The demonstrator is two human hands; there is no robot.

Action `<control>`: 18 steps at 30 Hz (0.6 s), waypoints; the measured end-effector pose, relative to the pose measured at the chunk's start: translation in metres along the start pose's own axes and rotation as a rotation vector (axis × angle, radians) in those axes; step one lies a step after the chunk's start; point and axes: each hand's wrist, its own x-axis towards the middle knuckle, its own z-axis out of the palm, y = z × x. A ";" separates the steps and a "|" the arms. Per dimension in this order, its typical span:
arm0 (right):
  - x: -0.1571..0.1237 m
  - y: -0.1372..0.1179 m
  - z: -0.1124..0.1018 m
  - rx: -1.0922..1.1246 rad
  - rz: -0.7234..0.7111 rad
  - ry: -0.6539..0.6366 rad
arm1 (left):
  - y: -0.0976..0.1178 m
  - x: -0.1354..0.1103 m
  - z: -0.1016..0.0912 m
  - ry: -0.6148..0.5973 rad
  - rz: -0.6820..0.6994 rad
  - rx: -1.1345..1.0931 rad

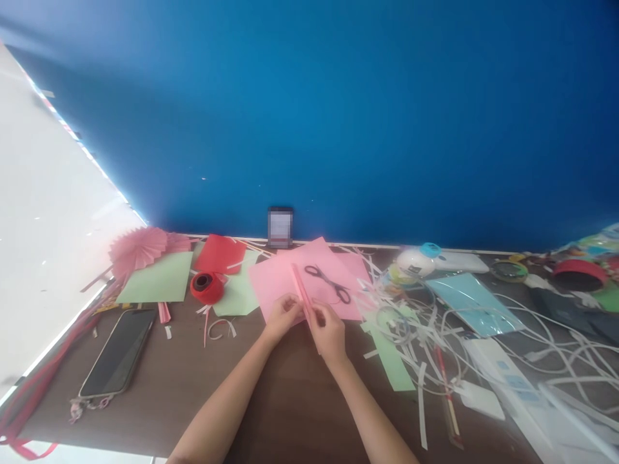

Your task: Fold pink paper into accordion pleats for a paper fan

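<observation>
My left hand [284, 314] and my right hand [327, 330] come together over the near edge of the pink paper sheets. Between them they pinch a narrow folded strip of pink paper [300, 283], which slants up and to the left. The fingers of both hands are closed on it. Black-handled scissors [329, 283] lie on the pink sheet [271, 280] just beyond my right hand. A red ribbon roll [206, 288] stands to the left, on pale green paper [244, 290].
A phone [118, 353] lies at left, below a pink paper fan [138, 249]. Another small screen [280, 227] leans on the blue wall. Tangled white cables [435, 335], a power strip [507, 370] and a blue packet [476, 303] crowd the right side.
</observation>
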 end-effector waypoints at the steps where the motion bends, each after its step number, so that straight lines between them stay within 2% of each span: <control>1: 0.001 -0.001 0.000 0.063 0.082 -0.010 | 0.000 0.000 0.000 -0.008 0.009 0.015; 4: 0.005 0.000 -0.004 0.221 0.265 -0.046 | 0.000 0.001 -0.002 -0.023 0.025 0.049; 8: 0.012 0.006 -0.015 0.283 0.396 0.017 | 0.002 0.003 -0.005 -0.002 0.021 0.061; 13: 0.015 0.013 -0.019 0.284 0.414 0.021 | 0.006 0.003 -0.007 -0.032 -0.001 0.048; 18: 0.010 0.007 -0.011 0.307 0.336 -0.039 | 0.004 0.001 -0.003 0.022 -0.032 0.005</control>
